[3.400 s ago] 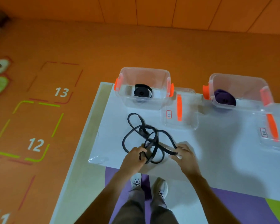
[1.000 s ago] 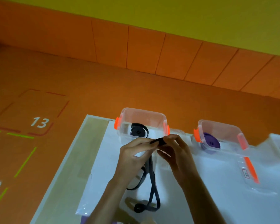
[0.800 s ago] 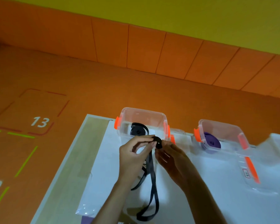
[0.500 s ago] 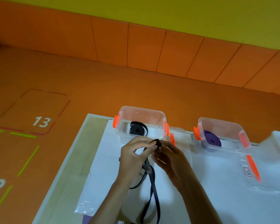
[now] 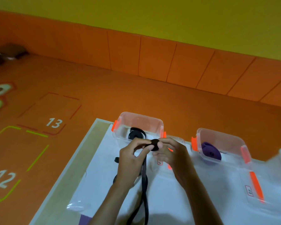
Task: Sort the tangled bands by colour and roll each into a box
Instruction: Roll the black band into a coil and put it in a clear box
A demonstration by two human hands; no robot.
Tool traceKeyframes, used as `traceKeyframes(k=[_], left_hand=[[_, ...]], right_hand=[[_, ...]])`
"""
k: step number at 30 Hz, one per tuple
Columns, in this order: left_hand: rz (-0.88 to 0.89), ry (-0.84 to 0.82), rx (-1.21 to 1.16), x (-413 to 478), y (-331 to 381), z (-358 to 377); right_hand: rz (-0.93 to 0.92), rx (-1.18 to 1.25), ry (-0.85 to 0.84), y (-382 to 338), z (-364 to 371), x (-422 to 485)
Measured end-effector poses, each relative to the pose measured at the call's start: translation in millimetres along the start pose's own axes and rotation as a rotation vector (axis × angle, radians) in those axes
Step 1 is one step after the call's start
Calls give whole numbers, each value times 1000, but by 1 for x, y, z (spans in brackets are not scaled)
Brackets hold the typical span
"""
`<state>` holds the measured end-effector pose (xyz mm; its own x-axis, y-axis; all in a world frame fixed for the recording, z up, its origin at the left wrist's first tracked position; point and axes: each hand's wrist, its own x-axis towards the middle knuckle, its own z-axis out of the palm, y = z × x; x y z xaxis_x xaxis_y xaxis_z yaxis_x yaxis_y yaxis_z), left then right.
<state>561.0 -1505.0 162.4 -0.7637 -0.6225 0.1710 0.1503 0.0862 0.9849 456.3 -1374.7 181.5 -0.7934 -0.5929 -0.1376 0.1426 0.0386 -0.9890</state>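
Head view: two hands point(image 5: 131, 157) point(image 5: 171, 154) pinch one black band point(image 5: 154, 144) before two boxes point(image 5: 140, 117) point(image 5: 221, 136).

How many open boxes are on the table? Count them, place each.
2. The left box, at the table's far edge, holds a black roll; the right box beside it, a purple roll. A third may be cut off at right.

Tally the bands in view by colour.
Black: 2, a rolled black band in the left clear box and a partly rolled black band pinched by the left hand and right hand.
Purple: 1, a rolled purple band in the right clear box.
Total: 3
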Motion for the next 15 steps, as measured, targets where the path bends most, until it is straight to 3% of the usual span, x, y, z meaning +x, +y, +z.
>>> traceKeyframes(k=[4, 10, 15], left_hand=[[11, 33, -98, -6, 6, 12], [35, 103, -114, -9, 8, 14], [28, -21, -68, -4, 15, 5]], right_hand=[[-65, -112, -110, -4, -19, 0], [-37, 41, -192, -12, -21, 5], [29, 171, -193, -17, -29, 7]])
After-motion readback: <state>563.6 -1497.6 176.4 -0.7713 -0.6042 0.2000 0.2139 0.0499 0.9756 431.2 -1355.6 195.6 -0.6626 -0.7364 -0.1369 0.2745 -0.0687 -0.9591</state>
